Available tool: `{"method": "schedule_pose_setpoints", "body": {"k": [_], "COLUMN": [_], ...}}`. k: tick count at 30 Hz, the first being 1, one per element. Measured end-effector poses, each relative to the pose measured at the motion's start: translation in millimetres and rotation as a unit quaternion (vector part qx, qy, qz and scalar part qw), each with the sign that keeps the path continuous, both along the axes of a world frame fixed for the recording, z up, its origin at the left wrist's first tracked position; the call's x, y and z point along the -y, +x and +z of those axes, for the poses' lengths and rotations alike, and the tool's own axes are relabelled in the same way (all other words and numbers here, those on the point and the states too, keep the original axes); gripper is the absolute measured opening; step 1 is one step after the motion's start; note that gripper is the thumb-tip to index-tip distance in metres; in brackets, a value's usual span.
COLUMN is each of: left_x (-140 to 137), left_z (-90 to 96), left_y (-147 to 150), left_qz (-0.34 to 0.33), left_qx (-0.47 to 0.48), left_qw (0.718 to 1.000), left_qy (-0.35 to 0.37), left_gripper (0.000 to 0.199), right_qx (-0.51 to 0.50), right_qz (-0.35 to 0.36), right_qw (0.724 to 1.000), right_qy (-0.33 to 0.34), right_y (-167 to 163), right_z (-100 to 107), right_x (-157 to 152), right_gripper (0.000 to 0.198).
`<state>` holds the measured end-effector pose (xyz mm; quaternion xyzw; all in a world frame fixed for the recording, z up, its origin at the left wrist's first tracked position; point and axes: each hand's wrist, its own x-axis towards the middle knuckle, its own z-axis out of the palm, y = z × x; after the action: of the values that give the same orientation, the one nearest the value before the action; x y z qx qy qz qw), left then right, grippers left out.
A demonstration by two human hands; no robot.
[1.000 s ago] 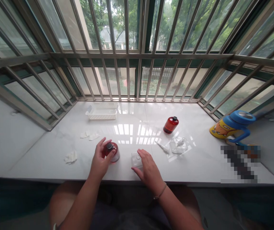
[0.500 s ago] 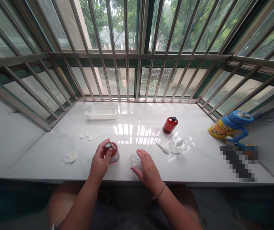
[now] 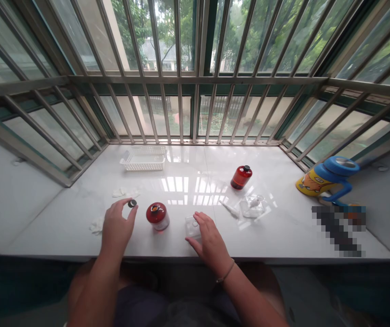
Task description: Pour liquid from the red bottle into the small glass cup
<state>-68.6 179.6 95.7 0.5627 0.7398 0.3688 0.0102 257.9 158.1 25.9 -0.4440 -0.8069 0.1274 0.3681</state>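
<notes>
My left hand (image 3: pixel 117 223) pinches a small black cap (image 3: pixel 132 203) between thumb and fingertips, held above the counter. To its right a red bottle (image 3: pixel 157 216) stands upright, its neck uncovered and showing an orange-brown opening. My right hand (image 3: pixel 210 234) rests at a small clear plastic box (image 3: pixel 192 224), thumb at the near edge and fingers curled over its right side; part of the box is hidden under the hand. A second red bottle (image 3: pixel 241 177), with its black cap on, stands farther back to the right.
A white plastic basket (image 3: pixel 143 165) sits at the back left. Crumpled white gloves (image 3: pixel 97 225) lie at left. A clear plastic bag (image 3: pixel 254 206) and a thin white tube (image 3: pixel 229 209) lie at right. A blue and yellow bottle (image 3: pixel 327 177) stands near the right wall. Metal bars (image 3: pixel 195 80) enclose the counter.
My left hand has left the nearer red bottle and moved left, taking its black cap off. The bottle stays in place. My right hand has not visibly moved.
</notes>
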Motion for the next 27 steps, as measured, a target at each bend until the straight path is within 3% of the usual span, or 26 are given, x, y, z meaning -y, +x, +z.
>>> {"method": "schedule_pose_setpoints", "body": {"k": [2, 4, 8, 12, 15, 18, 20, 23, 27], "left_x": [3.1, 6.4, 8.2, 8.0, 12.8, 17.2, 16.7, 12.0, 10.3], "left_z": [-14.2, -28.8, -48.1, -49.0, -45.3, -44.9, -45.0, -39.8, -25.2], "left_y": [-20.7, -35.8, -52.6, -51.3, -34.8, -11.2, 4.9, 27.7, 49.6], "left_qz": [-0.006, 0.006, -0.026, -0.072, -0.080, -0.111, -0.148, -0.159, -0.130], "left_qx": [-0.135, -0.206, -0.220, -0.151, -0.007, 0.169, 0.232, 0.240, 0.228], "left_qw": [0.989, 0.972, 0.963, 0.981, 0.996, 0.979, 0.960, 0.953, 0.957], "left_qy": [-0.055, -0.108, -0.153, -0.098, -0.050, -0.036, -0.043, -0.090, -0.126], "left_gripper": [0.032, 0.038, 0.046, 0.055, 0.053, 0.054, 0.066, 0.091, 0.078], "right_qx": [-0.003, -0.005, -0.008, -0.010, -0.013, -0.015, -0.016, -0.013, -0.016], "right_qz": [0.000, 0.000, -0.003, -0.001, 0.001, -0.002, -0.005, -0.009, -0.012], "right_qw": [1.000, 1.000, 1.000, 1.000, 1.000, 1.000, 1.000, 1.000, 1.000], "right_qy": [0.000, 0.002, 0.008, 0.012, 0.011, 0.009, 0.009, 0.009, 0.004], "right_y": [-0.3, -0.4, -0.3, 0.2, 0.2, -0.8, -2.1, -3.4, 1.0], "right_z": [-0.7, -1.1, -1.2, -1.1, -1.7, -2.7, -3.3, -2.0, 6.6], "right_x": [0.1, 0.0, -0.4, -0.7, -0.8, -1.7, -2.9, -3.5, 4.2], "right_gripper": [0.071, 0.071, 0.073, 0.074, 0.074, 0.073, 0.074, 0.081, 0.095]}}
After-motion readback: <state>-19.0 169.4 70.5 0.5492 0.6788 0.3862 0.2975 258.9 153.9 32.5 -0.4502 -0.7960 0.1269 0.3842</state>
